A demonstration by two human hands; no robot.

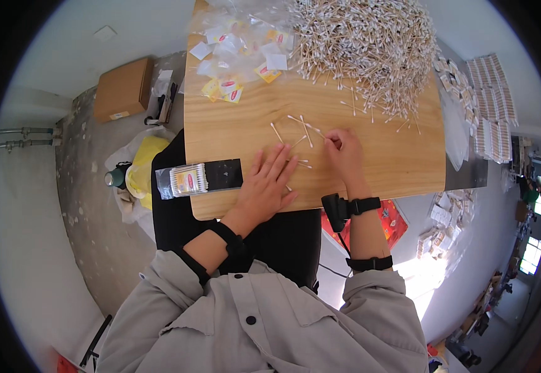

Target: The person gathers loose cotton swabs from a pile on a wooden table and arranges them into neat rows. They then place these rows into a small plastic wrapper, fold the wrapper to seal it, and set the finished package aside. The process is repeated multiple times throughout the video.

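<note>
Swabs [306,131] loosely between both hands [264,188]

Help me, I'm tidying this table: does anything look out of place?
Yes: loose cotton swabs lie at odd angles, apart from the large heap, and a swab pack juts past the left edge of the table.

Is a pale wooden table [401,165], rounded at the near left corner. Carries a big heap of cotton swabs [363,50] at the far right. Holds clear plastic bags [245,55] at the far left, with yellow cards [267,74] and white slips [277,61] among them. Bears loose swabs [308,133], some crossed, near the middle, and a black strip [226,175] at the near left.
</note>
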